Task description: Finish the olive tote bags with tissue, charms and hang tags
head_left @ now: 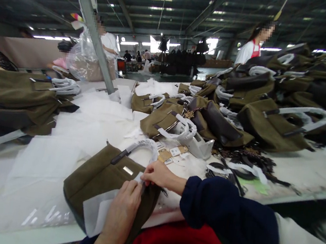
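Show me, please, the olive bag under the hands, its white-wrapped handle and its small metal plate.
olive bag (94,177): head view, on the front fabric panel.
white-wrapped handle (144,143): head view, on the top of its arch.
metal plate (128,170): head view, on its middle.

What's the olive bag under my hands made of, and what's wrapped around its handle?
The olive bag looks like matte woven fabric, perhaps canvas: dull surface, soft folds. Its handle seems wrapped in white paper or foam, judging by crinkled bands. The small plate looks metallic: it glints.
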`<state>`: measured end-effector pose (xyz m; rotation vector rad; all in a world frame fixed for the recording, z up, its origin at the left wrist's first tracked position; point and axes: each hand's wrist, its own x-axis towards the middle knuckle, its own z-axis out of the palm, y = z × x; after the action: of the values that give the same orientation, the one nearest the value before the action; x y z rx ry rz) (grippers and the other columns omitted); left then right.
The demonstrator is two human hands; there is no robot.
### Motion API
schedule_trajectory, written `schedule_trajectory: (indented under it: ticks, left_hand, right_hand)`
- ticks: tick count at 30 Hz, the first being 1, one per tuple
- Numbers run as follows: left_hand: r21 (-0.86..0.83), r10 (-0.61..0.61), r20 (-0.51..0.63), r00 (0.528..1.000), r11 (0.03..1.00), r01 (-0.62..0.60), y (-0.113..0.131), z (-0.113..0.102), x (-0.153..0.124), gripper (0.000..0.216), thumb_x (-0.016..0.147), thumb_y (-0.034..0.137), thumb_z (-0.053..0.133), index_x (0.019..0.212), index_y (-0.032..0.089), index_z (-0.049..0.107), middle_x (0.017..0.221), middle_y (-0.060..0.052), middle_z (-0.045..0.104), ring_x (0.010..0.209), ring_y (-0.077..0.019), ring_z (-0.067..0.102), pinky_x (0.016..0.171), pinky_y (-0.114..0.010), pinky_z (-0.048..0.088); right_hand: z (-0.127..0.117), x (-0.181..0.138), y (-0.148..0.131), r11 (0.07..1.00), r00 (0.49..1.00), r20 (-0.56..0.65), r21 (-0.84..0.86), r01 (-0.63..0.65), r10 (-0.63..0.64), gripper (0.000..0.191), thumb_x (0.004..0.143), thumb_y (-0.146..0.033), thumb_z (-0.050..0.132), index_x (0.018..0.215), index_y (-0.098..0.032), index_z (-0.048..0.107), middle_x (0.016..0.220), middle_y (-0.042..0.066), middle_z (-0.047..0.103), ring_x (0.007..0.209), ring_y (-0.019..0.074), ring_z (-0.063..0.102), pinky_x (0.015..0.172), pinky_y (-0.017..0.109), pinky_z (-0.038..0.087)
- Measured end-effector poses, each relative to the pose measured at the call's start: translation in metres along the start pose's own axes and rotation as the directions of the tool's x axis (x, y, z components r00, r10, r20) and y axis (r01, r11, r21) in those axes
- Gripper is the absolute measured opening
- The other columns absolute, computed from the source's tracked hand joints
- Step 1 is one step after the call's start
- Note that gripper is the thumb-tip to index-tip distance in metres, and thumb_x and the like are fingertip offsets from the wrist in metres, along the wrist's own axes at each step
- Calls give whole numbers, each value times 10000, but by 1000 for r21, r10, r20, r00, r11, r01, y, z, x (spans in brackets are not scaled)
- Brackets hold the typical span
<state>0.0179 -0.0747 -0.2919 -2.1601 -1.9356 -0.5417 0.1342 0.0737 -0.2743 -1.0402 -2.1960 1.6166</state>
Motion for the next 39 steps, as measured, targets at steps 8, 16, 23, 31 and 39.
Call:
schedule_trajectory:
  ticks: [8, 16, 23, 31, 39]
  left_hand:
    - [-8, -13, 61, 998, 1000, 13, 1, -5, 1, 202, 934, 71, 482, 1041, 150, 634, 972, -64, 590, 906, -226, 552, 831, -394, 560]
    - [-27, 11, 41, 999, 1000, -10, 1, -6, 0, 206, 948, 73, 459, 1040, 159, 622, 965, -53, 567, 907, -223, 530, 834, -389, 547]
    - [-59, -5, 38, 999, 998, 7, 0, -6, 0, 220, 967, 82, 420, 997, 167, 621, 970, -51, 557, 927, -219, 522, 847, -390, 528]
    - [-110, -49, 15, 999, 993, 51, -1, -4, -2, 199, 955, 80, 444, 1018, 180, 604, 981, -48, 569, 933, -211, 542, 857, -371, 525]
    - [-93, -45, 47, 998, 994, 50, -1, -5, -1, 236, 940, 57, 446, 1078, 171, 599, 1002, -54, 582, 951, -224, 547, 882, -395, 525]
  right_hand:
    - [-2, 0, -9, 988, 995, 40, -132, -81, 87, 187, 741, -203, 708, 579, -119, 663, 523, -8, 610, 448, 65, 485, 410, 159, 343]
    - [-8, 4, -6, 980, 988, 90, -162, -113, 129, 308, 709, -364, 813, 623, -120, 647, 556, -14, 624, 417, 49, 452, 369, 143, 394]
    - [-9, 1, -3, 964, 987, 113, -252, -79, 111, 178, 733, -214, 776, 711, -141, 615, 594, -44, 621, 424, 60, 488, 392, 159, 405]
    - [-10, -17, -10, 898, 993, 52, -425, 115, -103, 116, 777, -144, 714, 870, -141, 643, 740, 7, 639, 654, 125, 573, 625, 221, 455]
    - [1, -30, 13, 479, 867, 194, -768, 425, -459, 280, 986, -268, 473, 1238, -267, 596, 1037, 63, 540, 899, 192, 524, 699, 260, 412]
